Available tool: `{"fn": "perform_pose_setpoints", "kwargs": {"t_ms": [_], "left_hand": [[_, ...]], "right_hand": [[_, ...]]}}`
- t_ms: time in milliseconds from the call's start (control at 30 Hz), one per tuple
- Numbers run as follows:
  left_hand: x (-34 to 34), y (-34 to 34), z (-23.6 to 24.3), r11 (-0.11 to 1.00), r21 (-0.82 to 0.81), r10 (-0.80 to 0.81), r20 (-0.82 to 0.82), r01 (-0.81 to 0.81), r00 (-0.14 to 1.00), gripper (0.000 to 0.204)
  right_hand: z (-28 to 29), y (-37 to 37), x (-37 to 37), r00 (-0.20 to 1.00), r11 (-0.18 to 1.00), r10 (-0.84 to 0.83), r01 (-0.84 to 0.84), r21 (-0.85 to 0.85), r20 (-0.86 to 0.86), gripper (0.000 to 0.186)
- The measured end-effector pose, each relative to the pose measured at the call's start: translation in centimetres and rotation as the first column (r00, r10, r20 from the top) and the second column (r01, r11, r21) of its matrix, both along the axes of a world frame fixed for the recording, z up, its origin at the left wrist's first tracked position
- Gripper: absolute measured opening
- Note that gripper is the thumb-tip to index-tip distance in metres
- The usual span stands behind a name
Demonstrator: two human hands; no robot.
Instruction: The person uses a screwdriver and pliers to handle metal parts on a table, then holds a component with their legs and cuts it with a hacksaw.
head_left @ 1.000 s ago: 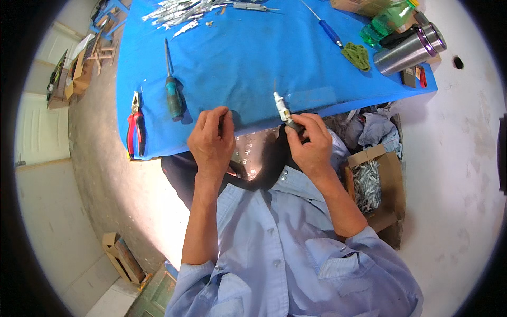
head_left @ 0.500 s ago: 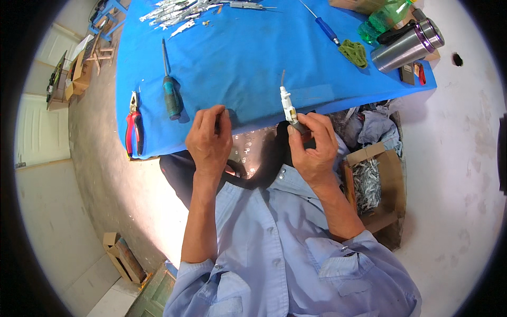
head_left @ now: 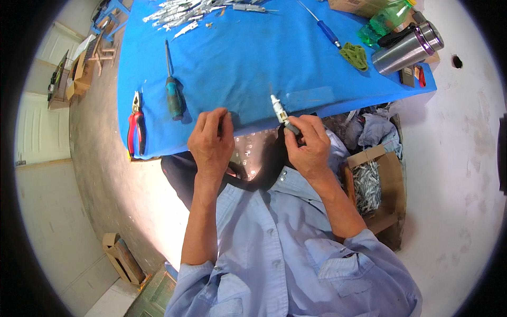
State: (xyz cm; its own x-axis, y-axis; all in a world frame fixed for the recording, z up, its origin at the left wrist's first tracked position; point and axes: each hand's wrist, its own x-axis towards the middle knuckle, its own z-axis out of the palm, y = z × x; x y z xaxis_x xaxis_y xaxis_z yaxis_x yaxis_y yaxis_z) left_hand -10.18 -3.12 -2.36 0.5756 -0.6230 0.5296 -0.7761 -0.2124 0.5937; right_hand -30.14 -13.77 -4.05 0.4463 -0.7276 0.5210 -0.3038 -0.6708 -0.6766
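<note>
Between the thumb and fingers of my right hand is a slim white plastic piece with a grey lower end and a thin wire-like tip. It tilts up and to the left above the near edge of the blue-covered table. My left hand is closed at the same edge, fingers curled against the thumb; whatever they may hold is hidden. Left of it lie a screwdriver with a teal and black handle and red-and-black pliers. Far back is a heap of similar white and grey pieces.
At the back right are a blue-handled screwdriver, a green cloth, a green plastic bottle and a steel flask. Below the table's right side stands a cardboard box with many small silvery pieces. A white wall rises at the right.
My right hand has moved slightly left and down with the white piece, which now leans further left. My left hand stays closed in nearly the same place.
</note>
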Motion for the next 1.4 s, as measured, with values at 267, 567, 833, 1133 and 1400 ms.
{"fn": "perform_pose_setpoints", "kwargs": {"t_ms": [267, 567, 833, 1133, 1400], "left_hand": [[0.1, -0.2, -0.1, 1.000, -0.021, 0.006, 0.017, -0.005, 1.000, 0.010], [0.3, -0.2, -0.3, 1.000, -0.009, 0.008, 0.028, -0.008, 1.000, 0.009], [0.1, -0.2, -0.4, 1.000, -0.012, 0.007, 0.011, -0.006, 1.000, 0.009], [0.1, -0.2, -0.3, 1.000, -0.010, -0.001, 0.026, 0.001, 1.000, 0.009], [0.2, -0.2, -0.4, 1.000, 0.007, 0.002, 0.061, -0.002, 0.998, 0.009]], "right_hand": [[0.0, -0.1, 0.2, 0.999, 1.000, -0.015, 0.014, 0.022, 0.046, 0.032], [1.1, 0.2, 0.6, 0.998, 0.998, -0.026, 0.022, 0.055, 0.062, 0.030], [2.7, 1.0, 0.8, 0.991, 0.996, -0.055, 0.045, 0.081, 0.125, 0.029], [2.2, 0.9, 0.4, 0.994, 0.998, -0.036, 0.030, 0.063, 0.101, 0.031], [1.4, 0.8, 0.3, 0.993, 0.994, -0.055, 0.045, 0.103, 0.102, 0.031]]}}
